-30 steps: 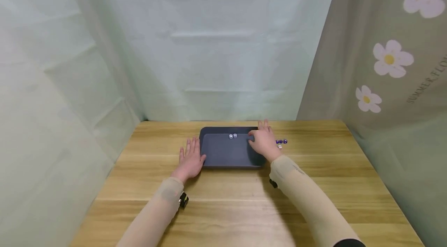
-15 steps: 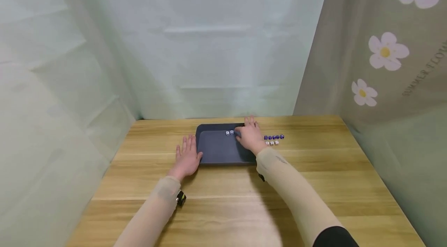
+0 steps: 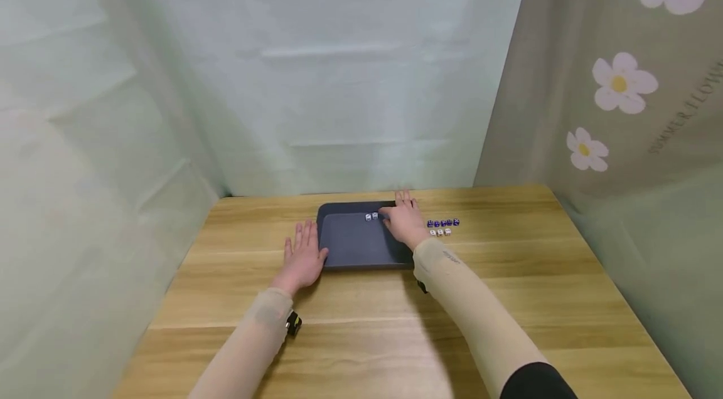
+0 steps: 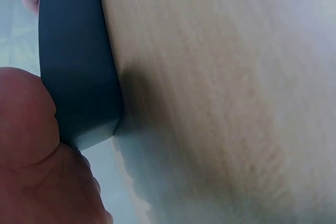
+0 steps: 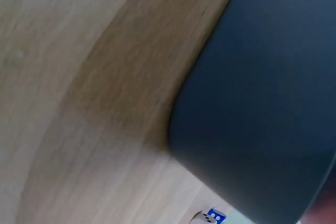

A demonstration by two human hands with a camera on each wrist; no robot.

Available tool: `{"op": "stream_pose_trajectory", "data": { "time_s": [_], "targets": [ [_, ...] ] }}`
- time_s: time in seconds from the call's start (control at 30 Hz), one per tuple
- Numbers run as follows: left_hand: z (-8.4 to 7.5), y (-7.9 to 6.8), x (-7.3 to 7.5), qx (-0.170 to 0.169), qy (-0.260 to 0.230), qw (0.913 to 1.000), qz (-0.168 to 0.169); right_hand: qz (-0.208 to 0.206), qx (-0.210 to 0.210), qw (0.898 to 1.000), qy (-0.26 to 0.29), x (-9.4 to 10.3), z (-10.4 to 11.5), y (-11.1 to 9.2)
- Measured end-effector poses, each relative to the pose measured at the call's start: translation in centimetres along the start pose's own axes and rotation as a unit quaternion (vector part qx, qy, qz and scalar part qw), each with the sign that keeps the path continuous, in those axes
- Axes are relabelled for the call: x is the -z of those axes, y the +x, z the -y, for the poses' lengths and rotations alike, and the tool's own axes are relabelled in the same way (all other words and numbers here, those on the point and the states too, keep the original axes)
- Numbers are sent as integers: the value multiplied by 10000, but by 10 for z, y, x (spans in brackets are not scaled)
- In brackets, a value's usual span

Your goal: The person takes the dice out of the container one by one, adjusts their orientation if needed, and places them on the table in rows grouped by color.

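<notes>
A shallow dark grey tray (image 3: 361, 248) lies on the wooden table. Two silvery-white dice (image 3: 371, 216) sit side by side near its back wall. My left hand (image 3: 305, 259) rests against the tray's left side, fingers straight and spread; in the left wrist view part of the hand (image 4: 26, 124) touches the tray wall (image 4: 79, 72). My right hand (image 3: 405, 222) lies over the tray's right part, longer fingers stretched across the back rim. Its index fingertip is close to the right-hand die, with a gap between index and thumb. Whether a die is under the fingers is hidden.
Right of the tray, a row of several blue dice (image 3: 443, 223) stands behind a row of white dice (image 3: 440, 232). Blue and white dice (image 5: 215, 215) also show beyond the tray corner in the right wrist view. A pale curtain (image 3: 339, 104) hangs behind the table (image 3: 361, 324).
My right hand has moved left from the tray's right edge towards the silvery dice, uncovering more of the blue and white dice. My left hand keeps its place at the tray.
</notes>
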State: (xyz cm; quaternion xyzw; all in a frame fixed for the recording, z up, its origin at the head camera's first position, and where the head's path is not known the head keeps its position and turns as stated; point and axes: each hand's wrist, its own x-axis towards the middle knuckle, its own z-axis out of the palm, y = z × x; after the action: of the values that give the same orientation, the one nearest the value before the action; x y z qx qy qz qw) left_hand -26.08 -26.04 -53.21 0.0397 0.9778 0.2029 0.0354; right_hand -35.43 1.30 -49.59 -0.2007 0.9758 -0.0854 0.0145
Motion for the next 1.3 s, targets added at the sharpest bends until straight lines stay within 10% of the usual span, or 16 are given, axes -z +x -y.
{"op": "stream_pose_trajectory", "data": {
  "time_s": [1.3],
  "targets": [
    [-8, 0, -10, 2, -55, 10000, -1, -302, -275, 9989, -226, -13, 13, 5]
  ]
}}
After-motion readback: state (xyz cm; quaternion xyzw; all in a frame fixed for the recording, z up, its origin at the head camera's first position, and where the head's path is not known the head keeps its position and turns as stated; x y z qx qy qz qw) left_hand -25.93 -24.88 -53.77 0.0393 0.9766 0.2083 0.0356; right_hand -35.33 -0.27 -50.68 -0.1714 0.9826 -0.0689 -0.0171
